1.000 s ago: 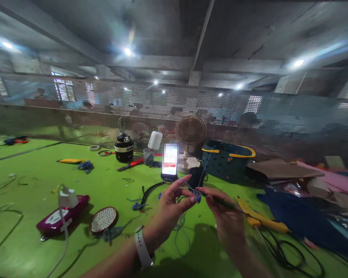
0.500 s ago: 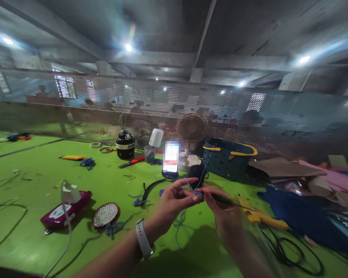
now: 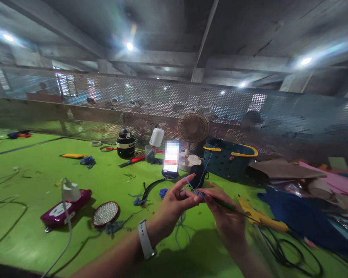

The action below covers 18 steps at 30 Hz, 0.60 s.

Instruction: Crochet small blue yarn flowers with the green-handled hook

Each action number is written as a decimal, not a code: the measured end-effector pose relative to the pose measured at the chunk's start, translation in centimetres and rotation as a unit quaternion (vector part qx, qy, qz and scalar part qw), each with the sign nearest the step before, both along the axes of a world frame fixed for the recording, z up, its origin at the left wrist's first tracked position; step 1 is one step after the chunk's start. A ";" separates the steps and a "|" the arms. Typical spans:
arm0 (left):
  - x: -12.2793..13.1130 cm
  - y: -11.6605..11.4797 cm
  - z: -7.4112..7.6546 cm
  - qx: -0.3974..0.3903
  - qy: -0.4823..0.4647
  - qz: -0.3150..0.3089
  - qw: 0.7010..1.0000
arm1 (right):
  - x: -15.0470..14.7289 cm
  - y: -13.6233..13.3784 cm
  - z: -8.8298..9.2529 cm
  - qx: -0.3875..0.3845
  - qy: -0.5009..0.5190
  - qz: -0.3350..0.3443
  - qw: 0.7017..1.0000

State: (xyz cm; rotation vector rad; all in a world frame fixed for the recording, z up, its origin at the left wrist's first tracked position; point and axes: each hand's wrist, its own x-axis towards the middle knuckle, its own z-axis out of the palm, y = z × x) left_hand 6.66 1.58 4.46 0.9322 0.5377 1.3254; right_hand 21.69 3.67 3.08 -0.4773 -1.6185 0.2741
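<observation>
Between thumb and fingers, my left hand (image 3: 174, 202) pinches a small piece of blue-grey crochet work (image 3: 199, 194). Yarn (image 3: 208, 165) loops over its raised index finger and runs up to the dark basket (image 3: 229, 160). My right hand (image 3: 227, 214) grips a crochet hook (image 3: 224, 204) with a green handle, its tip at the crochet work and hidden by the fingers. Loose strands of pale yarn (image 3: 182, 227) hang below my left hand. A white-banded watch (image 3: 146, 240) is on my left wrist.
A lit phone (image 3: 171, 157) stands ahead, before a small fan (image 3: 193, 129). On the left lie a purple power strip (image 3: 65, 208) and a round, studded mirror-like object (image 3: 106, 214). A yellow glue gun (image 3: 261, 219), its cable and dark blue cloth (image 3: 301, 220) lie at right.
My hands have shifted slightly, with the right hand and hook turning a little downward. The crochet work stays pinched in my left hand.
</observation>
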 end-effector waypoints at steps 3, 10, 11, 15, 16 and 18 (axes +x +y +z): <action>0.1 0.0 -0.1 -0.003 -0.010 0.019 1.000 | 0.1 -0.1 0.0 0.050 -0.042 -0.061 0.996; 0.0 1.2 -1.7 -0.003 -0.097 -0.099 0.990 | 0.9 -0.8 1.7 0.228 -0.158 -0.146 0.950; -0.2 1.4 -1.7 -0.006 -0.099 -0.121 0.988 | 1.1 -0.8 1.9 0.225 -0.155 -0.124 0.954; -1.4 1.7 -1.1 0.001 -0.100 -0.159 0.982 | 1.6 -0.7 2.5 0.171 -0.131 -0.025 0.976; -1.7 1.7 -0.9 0.006 -0.098 -0.160 0.982 | 1.7 -0.7 2.6 0.159 -0.121 -0.005 0.980; -2.2 1.8 -0.3 0.015 -0.093 -0.156 0.983 | 1.9 -0.7 2.8 0.135 -0.099 0.023 0.986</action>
